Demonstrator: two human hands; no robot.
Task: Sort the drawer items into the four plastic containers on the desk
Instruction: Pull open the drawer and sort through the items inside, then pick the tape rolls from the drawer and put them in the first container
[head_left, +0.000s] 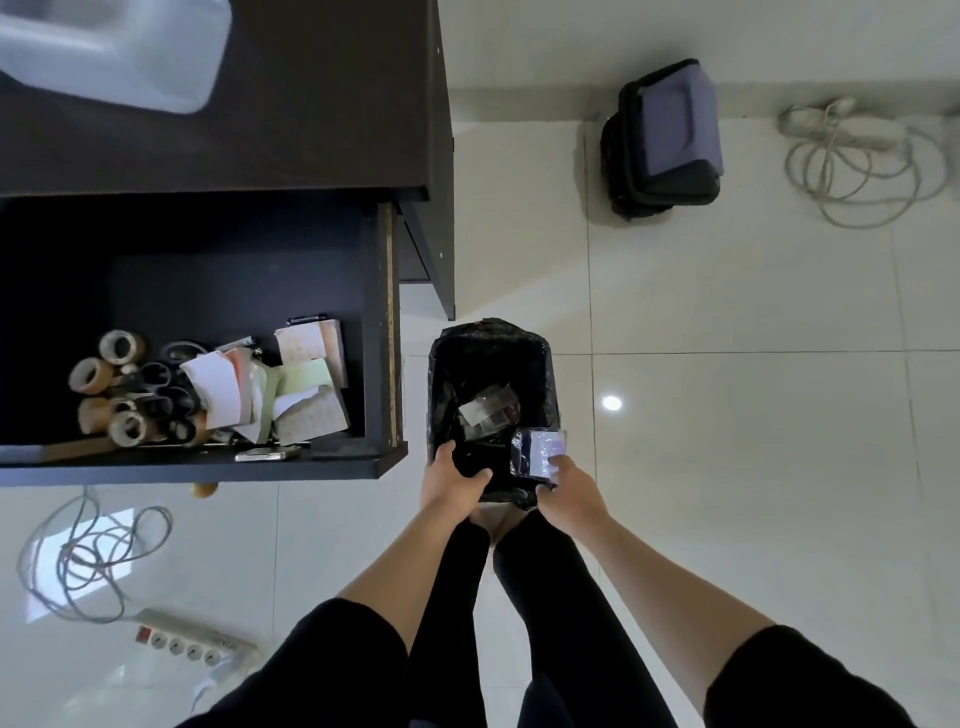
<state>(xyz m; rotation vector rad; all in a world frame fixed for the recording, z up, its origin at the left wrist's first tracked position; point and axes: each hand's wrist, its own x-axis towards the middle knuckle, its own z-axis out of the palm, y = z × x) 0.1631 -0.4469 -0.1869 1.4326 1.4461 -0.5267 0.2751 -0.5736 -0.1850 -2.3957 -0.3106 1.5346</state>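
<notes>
Crinkly black liner fills the rectangular bin (493, 364) at centre frame; the left hand (451, 480) grips its near rim, and the right hand (569, 486) pinches a glossy plastic packet (543, 451). Cardboard tape rolls (111, 387) and notepads (306, 379) clutter the open drawer (387, 332) at left.

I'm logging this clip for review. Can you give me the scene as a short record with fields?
drawer: open, holding tape rolls and paper notes
bin: on floor beside drawer, black liner, scraps inside
left hand: gripping the bin's near rim
right hand: holding a shiny wrapper over the bin
desk container: one clear plastic container in view
</notes>
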